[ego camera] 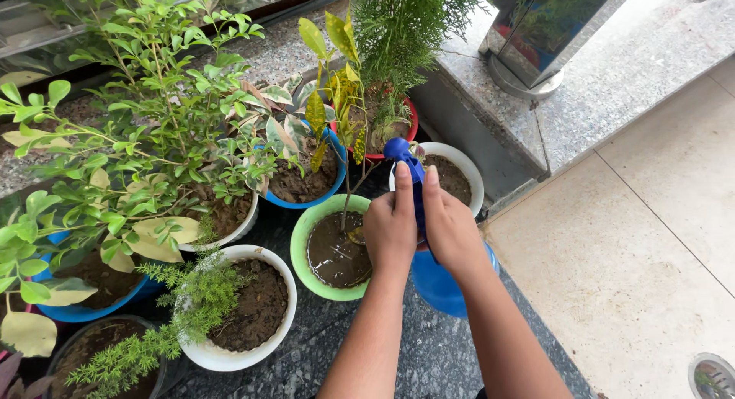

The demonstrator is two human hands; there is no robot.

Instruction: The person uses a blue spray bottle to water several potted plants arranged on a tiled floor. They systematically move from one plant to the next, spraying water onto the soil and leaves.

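Outdoors, both hands (pixel 419 227) clasped around a blue sprayer (pixel 429 246), over potted plants (pixel 337 250) on speckled granite (pixel 429 353).

Daylight falls on the beige tiled floor (pixel 658 238) to my right; a grey speckled granite step (pixel 612 77) carries a shiny metal post base (pixel 528 31)

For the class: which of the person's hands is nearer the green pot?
Left. The left hand overlaps the green pot rim; the right hand sits beyond it, over the blue sprayer.
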